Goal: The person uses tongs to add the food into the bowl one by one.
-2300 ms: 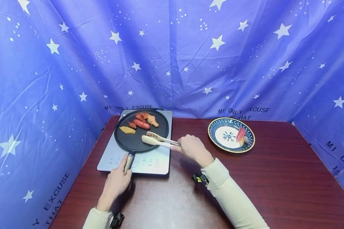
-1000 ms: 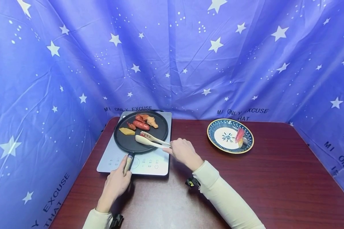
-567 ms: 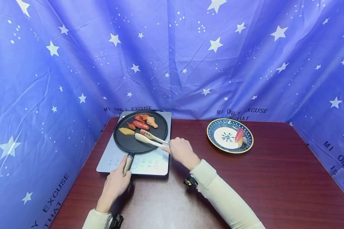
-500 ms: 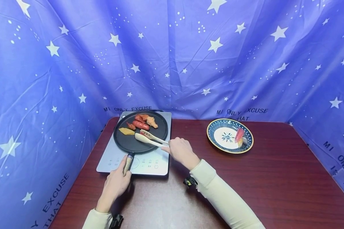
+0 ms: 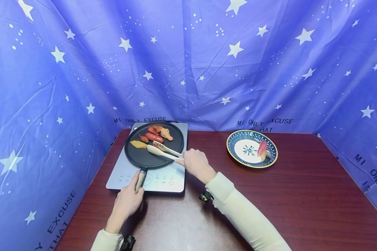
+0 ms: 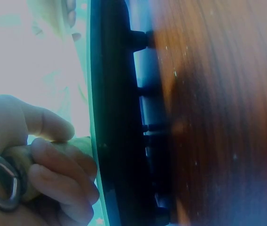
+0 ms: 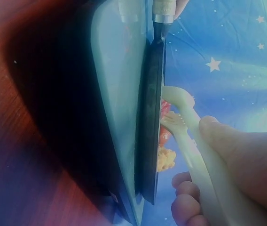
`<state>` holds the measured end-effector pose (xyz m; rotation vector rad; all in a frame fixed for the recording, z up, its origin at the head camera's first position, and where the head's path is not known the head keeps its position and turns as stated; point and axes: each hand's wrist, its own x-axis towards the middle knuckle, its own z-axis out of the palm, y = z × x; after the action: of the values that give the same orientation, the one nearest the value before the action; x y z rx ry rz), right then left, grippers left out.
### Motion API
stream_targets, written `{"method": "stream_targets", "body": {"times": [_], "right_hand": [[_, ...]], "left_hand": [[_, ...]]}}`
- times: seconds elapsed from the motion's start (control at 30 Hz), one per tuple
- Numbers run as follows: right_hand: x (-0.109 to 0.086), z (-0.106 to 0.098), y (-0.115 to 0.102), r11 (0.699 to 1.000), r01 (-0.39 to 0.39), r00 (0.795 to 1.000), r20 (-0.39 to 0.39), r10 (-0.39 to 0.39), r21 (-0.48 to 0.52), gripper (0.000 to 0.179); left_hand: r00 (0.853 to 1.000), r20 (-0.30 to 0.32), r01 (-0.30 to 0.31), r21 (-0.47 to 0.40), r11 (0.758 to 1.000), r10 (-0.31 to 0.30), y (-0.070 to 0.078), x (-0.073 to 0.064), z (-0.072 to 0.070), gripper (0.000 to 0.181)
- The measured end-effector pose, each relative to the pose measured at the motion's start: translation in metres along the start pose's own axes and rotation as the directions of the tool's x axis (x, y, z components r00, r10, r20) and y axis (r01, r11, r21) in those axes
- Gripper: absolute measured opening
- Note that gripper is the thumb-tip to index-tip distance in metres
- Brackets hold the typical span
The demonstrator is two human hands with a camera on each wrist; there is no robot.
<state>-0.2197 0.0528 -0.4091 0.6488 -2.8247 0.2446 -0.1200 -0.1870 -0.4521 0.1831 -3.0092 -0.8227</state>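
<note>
My left hand grips the pale handle of a flat black frying pan. Its fingers also curl round that handle in the left wrist view. My right hand holds cream-coloured tongs, whose ends reach low over the pan. A small reddish piece shows between the tong ends in the right wrist view. Behind them in the pan lie a red sausage, a yellow flat piece, a golden fried-looking piece and several reddish-brown pieces.
The pan sits on a silver induction cooker at the table's left. To the right stands a blue-patterned plate bearing a pink piece and smaller bits. A starry blue curtain surrounds the dark red table.
My right hand has moved the tongs left and farther over the pan, slowing over the last half second. My left hand stays on the pan handle.
</note>
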Motion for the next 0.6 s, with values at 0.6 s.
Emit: {"method": "stream_targets", "body": {"times": [0.6], "right_hand": [[0.0099,-0.0038,-0.0032,0.999,-0.035,0.998,0.056,0.037,-0.024,0.05]], "left_hand": [[1.0,-0.004,-0.001,-0.002,1.0,0.001,-0.0003,0.0,0.001,0.068]]}}
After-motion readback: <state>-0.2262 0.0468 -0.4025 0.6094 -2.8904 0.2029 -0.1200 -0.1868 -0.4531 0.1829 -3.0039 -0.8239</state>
